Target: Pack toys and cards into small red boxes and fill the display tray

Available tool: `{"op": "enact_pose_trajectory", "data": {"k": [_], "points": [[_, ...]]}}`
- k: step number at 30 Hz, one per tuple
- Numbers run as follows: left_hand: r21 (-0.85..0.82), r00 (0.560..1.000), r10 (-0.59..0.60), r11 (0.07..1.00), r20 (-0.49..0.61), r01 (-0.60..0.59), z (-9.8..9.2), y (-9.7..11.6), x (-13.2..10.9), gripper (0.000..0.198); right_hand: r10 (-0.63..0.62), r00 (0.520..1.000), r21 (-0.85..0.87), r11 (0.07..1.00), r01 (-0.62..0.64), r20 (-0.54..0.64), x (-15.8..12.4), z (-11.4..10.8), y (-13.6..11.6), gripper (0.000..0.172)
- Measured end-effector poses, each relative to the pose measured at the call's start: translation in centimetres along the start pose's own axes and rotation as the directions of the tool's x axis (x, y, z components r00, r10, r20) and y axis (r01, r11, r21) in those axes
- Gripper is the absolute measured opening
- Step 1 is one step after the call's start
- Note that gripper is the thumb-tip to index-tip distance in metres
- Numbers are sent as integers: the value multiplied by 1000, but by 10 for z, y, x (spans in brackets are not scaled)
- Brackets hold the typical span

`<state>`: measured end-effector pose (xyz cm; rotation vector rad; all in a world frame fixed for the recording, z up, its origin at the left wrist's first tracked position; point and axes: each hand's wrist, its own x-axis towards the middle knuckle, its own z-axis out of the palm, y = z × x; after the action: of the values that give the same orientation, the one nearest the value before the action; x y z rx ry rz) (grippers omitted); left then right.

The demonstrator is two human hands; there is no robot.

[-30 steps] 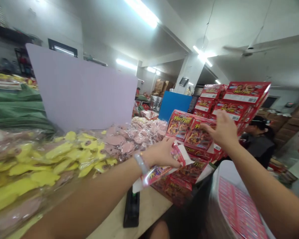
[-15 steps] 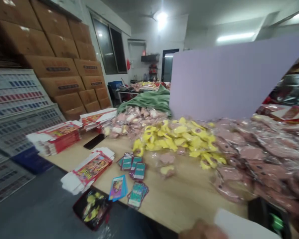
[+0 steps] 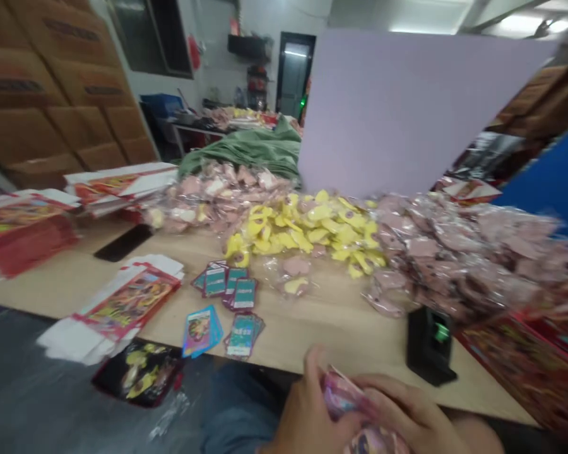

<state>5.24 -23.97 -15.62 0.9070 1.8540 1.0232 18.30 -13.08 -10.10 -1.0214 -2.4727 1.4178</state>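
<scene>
Item: one glossy pink packet (image 3: 343, 396), held just below the edge of the wooden table (image 3: 312, 334), left hand (image 3: 310, 407) and right hand (image 3: 407, 403) curled close around it, seemingly light, soft and slippery, best taken by its edges

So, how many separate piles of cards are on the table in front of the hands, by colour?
Teal card piles: 2
Blue card pile: 1
Total: 3
</scene>
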Motion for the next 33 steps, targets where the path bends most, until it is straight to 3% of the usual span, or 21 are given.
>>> {"op": "enact_pose_trajectory", "data": {"k": [3, 6, 10, 12, 15, 16, 17, 19, 20, 21, 22, 23, 24, 25, 26, 27, 29, 31, 33], "points": [[59, 999, 33, 998, 25, -35, 3, 7, -7, 91, 81, 991, 98, 991, -91, 102, -6, -6, -10, 47], [46, 995, 75, 996, 70, -79, 4, 8, -8, 90, 14, 992, 129, 991, -30, 124, -11, -6, -15, 42], [-15, 987, 141, 990, 76, -141, 9, 4, -9, 93, -18, 988, 312, 949, -31, 151, -13, -11, -18, 36], [-27, 986, 152, 988, 74, -151, 11, 1, -10, 94, -19, 981, 297, 954, -40, 194, -13, -15, -25, 36], [-117, 984, 164, 981, 72, -155, 8, -2, -8, 94, -84, 960, 147, 988, 46, 266, -17, -13, -34, 35], [-182, 980, 163, 973, 117, -140, 2, -1, -7, 95, -102, 959, 99, 992, 78, 266, -21, -8, -33, 36], [-243, 964, 170, 963, 205, -118, -5, 1, -5, 94, -113, 963, 52, 993, 103, 246, -25, -2, -27, 38], [-299, 862, 230, 949, 452, -96, -27, 11, -1, 81, -111, 985, -25, 993, 115, 131, -34, 9, -4, 48], [-283, 804, 267, 951, 531, -128, -38, 19, 2, 68, -100, 995, -48, 994, 100, 12, -37, 10, 13, 52], [-238, 779, 304, 950, 549, -203, -49, 29, 7, 55, -69, 984, -66, 996, 59, -162, -38, 8, 33, 54], [-168, 790, 351, 936, 503, -309, -57, 39, 12, 44, 7, 927, -40, 999, -24, -375, -38, 1, 53, 56], [-79, 812, 409, 906, 416, -416, -62, 50, 20, 39, 134, 815, 45, 990, -131, -564, -35, -9, 72, 57], [16, 815, 475, 861, 331, -509, -63, 59, 28, 39, 288, 686, 174, 957, -232, -669, -30, -21, 89, 58], [107, 793, 540, 803, 284, -586, -58, 68, 38, 40, 433, 586, 308, 901, -305, -685, -23, -35, 104, 58], [180, 753, 588, 740, 296, -649, -50, 74, 48, 43, 543, 531, 412, 840, -354, -651, -14, -48, 115, 56], [228, 712, 613, 681, 341, -696, -40, 78, 58, 44, 622, 515, 487, 782, -389, -590, -4, -60, 124, 53], [279, 666, 594, 615, 450, -737, -19, 78, 74, 42, 696, 531, 561, 712, -422, -484, 15, -78, 135, 41], [331, 681, 536, 609, 499, -721, -6, 74, 84, 40, 728, 537, 610, 669, -424, -425, 27, -87, 141, 29], [385, 714, 482, 614, 508, -689, -6, 69, 89, 42, 716, 555, 626, 673, -393, -422, 29, -87, 145, 24]]}}
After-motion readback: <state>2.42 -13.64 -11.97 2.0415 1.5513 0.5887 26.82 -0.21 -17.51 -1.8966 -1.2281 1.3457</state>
